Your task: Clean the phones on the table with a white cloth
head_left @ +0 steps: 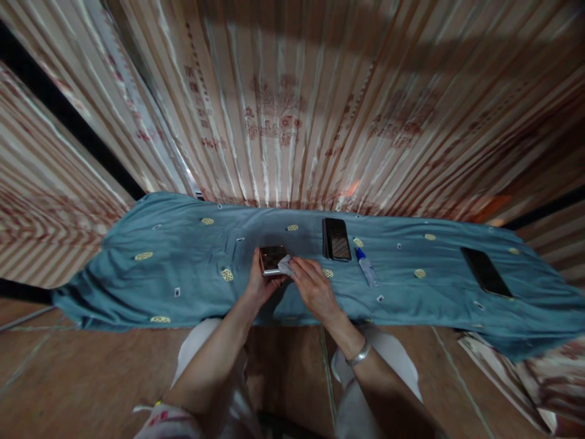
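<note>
My left hand (260, 281) is closed around the near left side of a phone (273, 258), which has a dark, glossy face and a pale edge. The phone is held above the blue patterned cloth (183, 256). In the fingers of my right hand (314, 286) is a small crumpled white wipe (285, 266), pressed against the phone's right side. To the right of my hands lies a stack of dark phones (337, 239). Beside that stack rests a small clear bottle (367, 268) with a blue cap.
Another dark phone (485, 272) lies farther right on the cloth. Striped curtains (283, 110) hang behind the cloth-covered surface and at both sides. Dark bars (68, 116) run along the left. Below is a brown tiled floor (292, 372).
</note>
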The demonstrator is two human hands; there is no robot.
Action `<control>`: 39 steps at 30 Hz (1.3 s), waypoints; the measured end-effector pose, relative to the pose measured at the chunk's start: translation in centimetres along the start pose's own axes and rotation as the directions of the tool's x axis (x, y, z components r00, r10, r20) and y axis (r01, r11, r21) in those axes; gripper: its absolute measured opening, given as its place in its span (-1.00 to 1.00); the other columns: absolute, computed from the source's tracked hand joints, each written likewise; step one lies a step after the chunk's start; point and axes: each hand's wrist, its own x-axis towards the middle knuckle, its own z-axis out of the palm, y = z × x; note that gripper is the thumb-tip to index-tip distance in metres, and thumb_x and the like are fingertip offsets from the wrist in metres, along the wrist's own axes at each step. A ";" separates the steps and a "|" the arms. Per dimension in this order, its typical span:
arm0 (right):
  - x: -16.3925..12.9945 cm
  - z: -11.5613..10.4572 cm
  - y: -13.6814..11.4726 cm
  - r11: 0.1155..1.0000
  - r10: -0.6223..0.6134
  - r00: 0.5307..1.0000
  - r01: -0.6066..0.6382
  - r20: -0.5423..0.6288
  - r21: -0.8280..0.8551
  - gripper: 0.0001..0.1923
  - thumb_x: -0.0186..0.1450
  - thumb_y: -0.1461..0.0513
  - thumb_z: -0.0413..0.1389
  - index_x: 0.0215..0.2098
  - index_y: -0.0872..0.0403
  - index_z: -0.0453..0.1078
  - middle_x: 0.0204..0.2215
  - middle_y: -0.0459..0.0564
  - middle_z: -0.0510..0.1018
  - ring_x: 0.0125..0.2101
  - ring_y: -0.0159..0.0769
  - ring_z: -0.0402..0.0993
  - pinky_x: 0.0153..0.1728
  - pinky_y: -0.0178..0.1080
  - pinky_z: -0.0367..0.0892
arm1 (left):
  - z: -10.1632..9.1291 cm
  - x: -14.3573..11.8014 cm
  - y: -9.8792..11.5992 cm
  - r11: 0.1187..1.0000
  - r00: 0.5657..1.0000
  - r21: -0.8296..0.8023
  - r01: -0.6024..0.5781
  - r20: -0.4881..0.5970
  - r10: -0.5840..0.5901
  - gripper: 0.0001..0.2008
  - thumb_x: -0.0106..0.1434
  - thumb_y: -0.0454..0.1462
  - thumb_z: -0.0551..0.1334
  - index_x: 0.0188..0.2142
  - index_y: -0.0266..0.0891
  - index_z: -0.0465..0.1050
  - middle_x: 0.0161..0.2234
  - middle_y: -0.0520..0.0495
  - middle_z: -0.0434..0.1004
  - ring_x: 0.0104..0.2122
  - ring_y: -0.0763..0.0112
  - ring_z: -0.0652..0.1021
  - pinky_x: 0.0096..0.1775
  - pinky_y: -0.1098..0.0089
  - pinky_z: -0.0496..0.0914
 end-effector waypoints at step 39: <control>0.0 0.7 1.8 0.845 0.391 0.911 -0.410 0.127 0.344 -0.69 0.37 0.18 -0.06 -0.07 0.00 0.49 -0.10 -0.03 0.58 -0.06 -0.29 0.50 -0.01 -0.20 0.38 | -1.1 -1.5 -3.9 0.940 0.981 0.322 -0.118 0.183 0.060 -0.69 0.19 -0.09 0.27 -0.22 -0.28 0.55 -0.35 -0.06 0.62 -0.21 0.27 0.58 -0.14 0.38 0.39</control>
